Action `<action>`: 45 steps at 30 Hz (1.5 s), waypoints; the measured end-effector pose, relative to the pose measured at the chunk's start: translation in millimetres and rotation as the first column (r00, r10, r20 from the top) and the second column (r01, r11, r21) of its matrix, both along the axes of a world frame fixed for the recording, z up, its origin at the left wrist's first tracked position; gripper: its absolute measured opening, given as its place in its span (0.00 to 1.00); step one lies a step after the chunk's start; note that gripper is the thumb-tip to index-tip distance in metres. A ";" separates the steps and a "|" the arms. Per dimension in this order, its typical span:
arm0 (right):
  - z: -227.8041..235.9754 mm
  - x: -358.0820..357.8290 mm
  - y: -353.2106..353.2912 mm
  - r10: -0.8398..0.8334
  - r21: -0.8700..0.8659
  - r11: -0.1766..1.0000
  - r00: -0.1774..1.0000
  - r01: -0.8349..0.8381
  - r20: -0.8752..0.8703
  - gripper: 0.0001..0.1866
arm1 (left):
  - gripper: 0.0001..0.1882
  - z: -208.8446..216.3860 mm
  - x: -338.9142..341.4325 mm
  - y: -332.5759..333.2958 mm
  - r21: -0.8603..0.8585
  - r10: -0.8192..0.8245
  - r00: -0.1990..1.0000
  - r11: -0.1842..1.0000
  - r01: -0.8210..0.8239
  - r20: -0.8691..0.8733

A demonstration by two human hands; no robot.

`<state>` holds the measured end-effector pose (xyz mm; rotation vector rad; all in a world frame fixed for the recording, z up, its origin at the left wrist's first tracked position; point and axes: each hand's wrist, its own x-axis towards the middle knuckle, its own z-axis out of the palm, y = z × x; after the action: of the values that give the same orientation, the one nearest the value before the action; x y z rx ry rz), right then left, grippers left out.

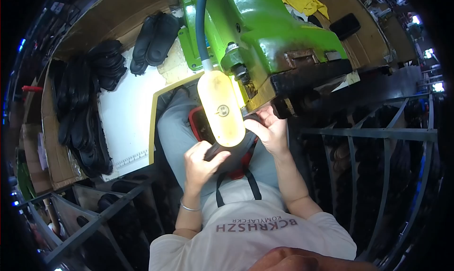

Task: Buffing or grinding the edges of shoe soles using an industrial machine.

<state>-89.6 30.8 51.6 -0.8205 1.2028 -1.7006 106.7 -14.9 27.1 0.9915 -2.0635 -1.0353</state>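
Both of my hands hold a black shoe sole (217, 151) between them, under the front of a green machine (269, 39). My left hand (201, 163) pinches the near left end with thumb and fingers. My right hand (268, 130) grips the far right end, close to the machine's working head (257, 100). A lit, pale yellow oval lamp (221, 111) on a blue flexible neck hangs over the sole and hides its middle. Whether the sole touches the machine's tool cannot be made out.
On the white work board (127, 110) at left lie stacked black soles (80, 110) and a loose pair (156, 41), walled by cardboard (113, 13). A yellow cloth (307, 3) lies far right. Metal racks (388, 133) flank me; a red container (195, 122) sits below the lamp.
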 end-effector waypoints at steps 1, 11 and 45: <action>4.9 1.8 -1.5 -0.001 -0.001 1.000 1.000 0.001 0.009 0.20 | 0.17 -3.8 -6.9 6.2 0.020 0.002 0.999 1.000 -0.001 -0.044; -51.8 -3.0 42.1 -0.222 0.075 0.965 0.933 0.252 -0.282 0.15 | 0.12 -14.6 -75.4 -3.9 0.276 -0.086 0.945 0.945 0.178 -0.315; -41.2 -12.0 27.5 -0.315 0.012 0.948 0.933 0.318 0.177 0.21 | 0.15 -44.1 16.0 -1.5 0.547 0.291 0.741 0.828 0.122 -0.605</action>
<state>-101.5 58.2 10.4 -0.4884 1.2476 -1.9997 122.6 -16.4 -17.0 0.7864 -1.1095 -1.7026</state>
